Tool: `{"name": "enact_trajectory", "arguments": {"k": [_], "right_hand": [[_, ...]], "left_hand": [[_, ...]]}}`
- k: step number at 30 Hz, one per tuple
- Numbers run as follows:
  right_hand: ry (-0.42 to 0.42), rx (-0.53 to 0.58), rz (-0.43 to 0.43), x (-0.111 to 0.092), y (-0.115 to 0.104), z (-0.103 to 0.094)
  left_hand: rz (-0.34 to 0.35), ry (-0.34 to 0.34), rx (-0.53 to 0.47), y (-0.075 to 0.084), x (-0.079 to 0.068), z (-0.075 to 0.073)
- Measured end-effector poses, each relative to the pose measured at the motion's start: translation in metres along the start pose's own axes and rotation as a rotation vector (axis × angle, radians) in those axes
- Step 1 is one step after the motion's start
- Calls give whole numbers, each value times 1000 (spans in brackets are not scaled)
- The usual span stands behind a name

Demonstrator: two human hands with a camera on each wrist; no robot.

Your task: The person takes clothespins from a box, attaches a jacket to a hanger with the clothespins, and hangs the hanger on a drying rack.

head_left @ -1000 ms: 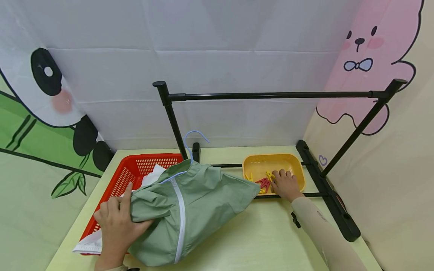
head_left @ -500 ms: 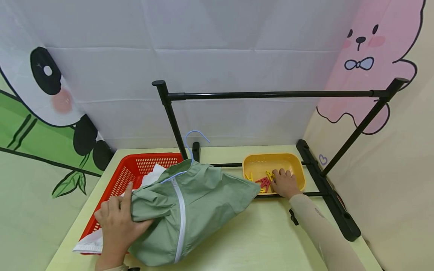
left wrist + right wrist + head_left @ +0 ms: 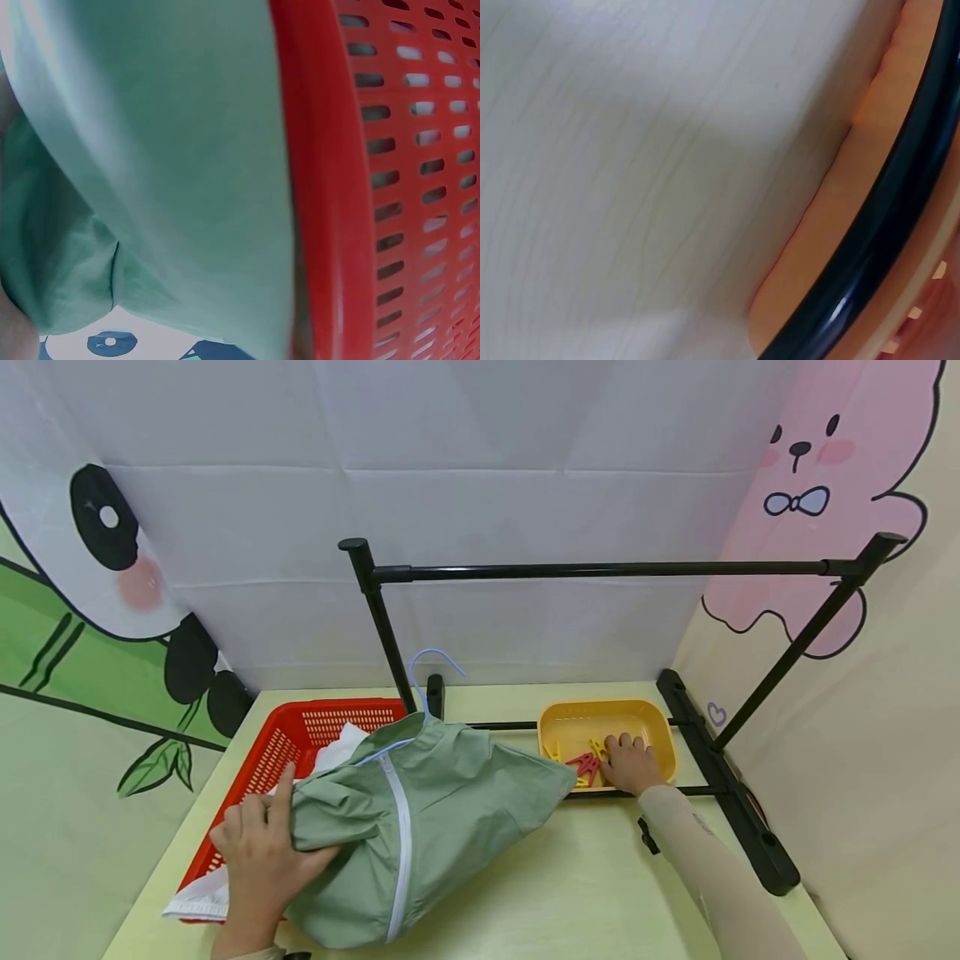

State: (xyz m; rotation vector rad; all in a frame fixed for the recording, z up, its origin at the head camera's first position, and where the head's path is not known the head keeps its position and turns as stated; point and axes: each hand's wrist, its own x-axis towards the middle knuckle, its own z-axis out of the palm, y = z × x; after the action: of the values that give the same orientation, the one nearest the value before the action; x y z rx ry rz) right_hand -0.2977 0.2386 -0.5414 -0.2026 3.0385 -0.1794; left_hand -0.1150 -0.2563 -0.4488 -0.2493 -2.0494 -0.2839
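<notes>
Left grip is spread at the near-left side of a green zip jacket, index finger straight and aimed away from the person, thumb stretched rightward against the cloth, the other fingers bent by the rim of a red basket. Right grip reaches forward into a yellow tray, its long-sleeved forearm slanting in from the lower right; the fingers bend down among red clothespins and yellow clothespins, but their tips are hidden, so whether they pinch one cannot be told. The jacket lies partly over the basket's right side and partly above the bench, its collar toward the far side and its hem toward the person. Its long axis follows the white zipper, which curves from collar to near edge, while one sleeve points right, ending just beside the tray's near-left corner. A blue hanger sits in the collar, hook upward and curling right. The jacket is thus right of the left grip, touching it, and left of the right grip, apart from it. On the right wrist view, a black bar crosses before the tray's side.
</notes>
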Motion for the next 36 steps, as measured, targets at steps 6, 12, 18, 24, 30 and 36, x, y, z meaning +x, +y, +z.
{"name": "enact_trajectory", "arguments": {"k": [6,12,18,24,30,36], "right_hand": [[-3,-3,5,1,1,1],[0,-13,7,2,1,1],[0,-15,8,4,2,0],[5,-11,1,7,3,2],[4,-1,7,5,3,2],[3,-2,5,5,3,1]], "left_hand": [[-1,-3,-1,0,0,0],[-2,-5,0,0,0,0],[-7,-10,-3,0,0,0],[-10,-10,-4,0,-1,0],[-9,-10,-2,0,-2,0],[-8,-9,-4,0,-1,0]]}}
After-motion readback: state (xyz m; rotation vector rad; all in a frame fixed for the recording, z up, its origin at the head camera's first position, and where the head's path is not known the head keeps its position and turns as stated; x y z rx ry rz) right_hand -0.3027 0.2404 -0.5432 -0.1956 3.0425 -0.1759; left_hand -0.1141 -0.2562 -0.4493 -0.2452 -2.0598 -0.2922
